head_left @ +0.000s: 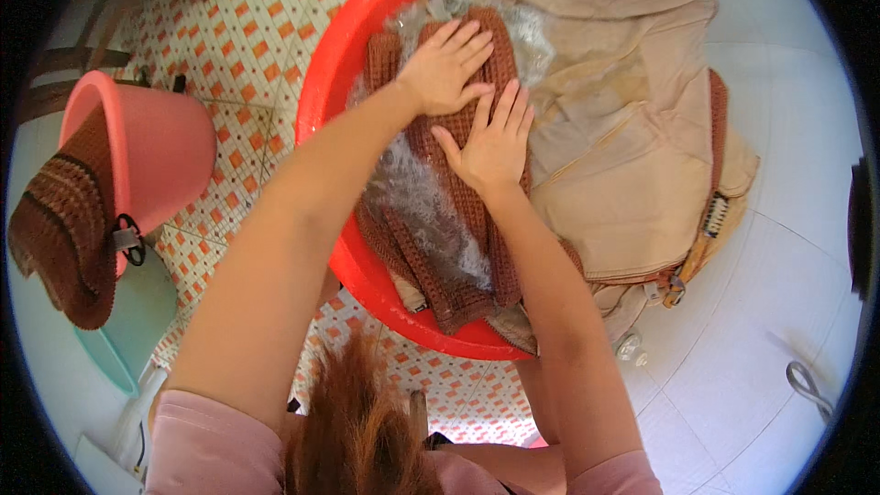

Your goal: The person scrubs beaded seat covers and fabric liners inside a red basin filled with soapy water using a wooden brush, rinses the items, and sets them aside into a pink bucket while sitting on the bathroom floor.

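Observation:
A brown knitted garment (467, 172) lies folded and wet in a red plastic tub (330, 69), with sudsy water (426, 199) around it. My left hand (447, 69) presses flat on the upper part of the knit, fingers spread. Just below and to its right, my right hand (495, 144) rests palm down on the same garment, thumb apart from the fingers. Neither hand grips the cloth. Beside them a beige fabric garment (619, 206) with brown knit trim spreads over the tub's right side, its zipper (715, 213) near the edge.
A pink bucket (165, 151) at the left has a brown patterned knit piece (69, 220) hanging over its rim. Below it is a teal container (137, 316). Part of a wooden chair or stool (75, 69) stands at the upper left. White tiles (722, 350) lie at the right.

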